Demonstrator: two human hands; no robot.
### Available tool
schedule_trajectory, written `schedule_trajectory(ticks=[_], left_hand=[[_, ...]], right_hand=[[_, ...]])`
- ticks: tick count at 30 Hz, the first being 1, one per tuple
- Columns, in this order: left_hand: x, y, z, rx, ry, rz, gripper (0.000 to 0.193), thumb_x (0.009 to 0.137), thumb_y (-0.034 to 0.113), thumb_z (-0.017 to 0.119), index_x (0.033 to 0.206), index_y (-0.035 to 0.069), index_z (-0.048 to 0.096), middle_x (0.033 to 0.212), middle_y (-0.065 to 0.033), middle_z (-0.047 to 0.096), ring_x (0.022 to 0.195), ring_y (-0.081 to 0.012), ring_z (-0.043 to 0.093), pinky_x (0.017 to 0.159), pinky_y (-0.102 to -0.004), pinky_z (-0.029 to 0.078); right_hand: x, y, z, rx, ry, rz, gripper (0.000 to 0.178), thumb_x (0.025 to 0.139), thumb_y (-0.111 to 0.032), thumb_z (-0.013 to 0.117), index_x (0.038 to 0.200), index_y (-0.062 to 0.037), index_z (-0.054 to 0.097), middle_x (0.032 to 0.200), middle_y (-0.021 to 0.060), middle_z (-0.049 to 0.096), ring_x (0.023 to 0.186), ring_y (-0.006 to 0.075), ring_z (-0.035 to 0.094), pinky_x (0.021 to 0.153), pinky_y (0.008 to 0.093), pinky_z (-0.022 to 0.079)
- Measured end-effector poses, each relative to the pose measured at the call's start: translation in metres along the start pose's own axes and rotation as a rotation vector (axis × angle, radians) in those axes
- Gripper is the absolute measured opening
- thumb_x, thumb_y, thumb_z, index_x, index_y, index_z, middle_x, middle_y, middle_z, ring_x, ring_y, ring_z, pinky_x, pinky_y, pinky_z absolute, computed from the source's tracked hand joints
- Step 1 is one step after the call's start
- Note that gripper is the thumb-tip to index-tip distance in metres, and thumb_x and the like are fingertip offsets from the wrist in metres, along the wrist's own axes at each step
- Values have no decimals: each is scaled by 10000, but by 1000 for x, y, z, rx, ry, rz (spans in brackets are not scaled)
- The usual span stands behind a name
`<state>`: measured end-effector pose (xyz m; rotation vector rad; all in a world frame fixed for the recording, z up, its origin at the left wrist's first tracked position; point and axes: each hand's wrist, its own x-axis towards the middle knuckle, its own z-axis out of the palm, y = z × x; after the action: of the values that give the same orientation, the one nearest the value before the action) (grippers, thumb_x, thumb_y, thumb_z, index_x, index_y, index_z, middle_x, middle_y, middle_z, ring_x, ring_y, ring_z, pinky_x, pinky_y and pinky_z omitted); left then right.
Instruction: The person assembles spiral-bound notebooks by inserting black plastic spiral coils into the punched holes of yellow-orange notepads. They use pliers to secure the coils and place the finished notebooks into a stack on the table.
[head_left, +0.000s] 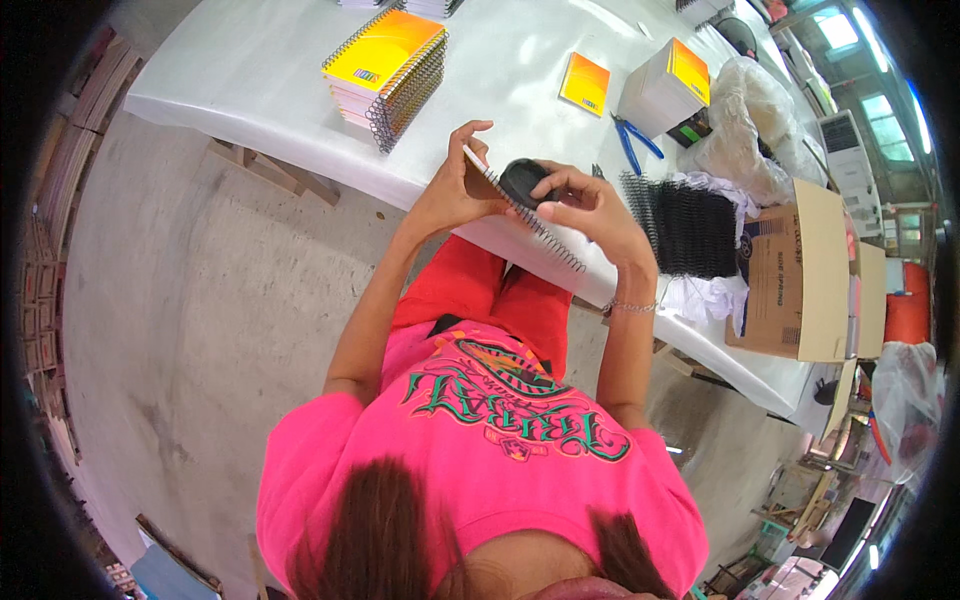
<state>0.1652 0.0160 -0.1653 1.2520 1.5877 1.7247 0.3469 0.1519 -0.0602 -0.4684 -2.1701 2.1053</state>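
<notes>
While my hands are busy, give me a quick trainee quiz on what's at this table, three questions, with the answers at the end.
1. True or false: the left hand holds a pad.
2. Multiple choice: what colour are the handles of the pliers? A red; B blue; C yellow.
3. Short answer: what lies between the pliers and the big cardboard box?

Key:
1. True; the right hand has its grip on a round black piece.
2. B.
3. A bunch of black coils.
</notes>
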Motion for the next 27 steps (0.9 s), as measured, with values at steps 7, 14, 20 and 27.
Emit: schedule_trajectory(ticks=[7,14,20,27], left_hand=[[0,5,3,22,-16,-8,1186,535,194,984,1468,144,253,1026,-56,431,954,-198,509,902,-343,441],[1,1,3,-4,-33,55,1183,530,209,990,1458,129,261,1000,-51,454,954,-202,522,913,-339,436],[-1,6,3,77,-13,81,1134,577,186,971,1455,93,260,986,-45,456,953,-202,538,912,-345,444],[1,10,4,-12,-38,38,1138,593,168,962,1472,121,242,1071,-63,497,996,-214,572,930,-352,463]], right_hand=[[9,-4,3,-87,32,-31,267,809,-188,813,994,-21,718,1243,97,626,1107,161,575,959,312,457],[21,3,-11,-319,131,6,287,791,-214,823,985,-24,730,1125,50,669,970,148,585,894,303,456],[15,-14,4,-21,25,48,251,809,-170,803,980,-7,720,1144,56,652,1001,125,598,925,288,468],[33,-7,-2,-431,138,-104,317,775,-226,833,981,-9,727,1105,75,658,976,152,594,886,300,477]])
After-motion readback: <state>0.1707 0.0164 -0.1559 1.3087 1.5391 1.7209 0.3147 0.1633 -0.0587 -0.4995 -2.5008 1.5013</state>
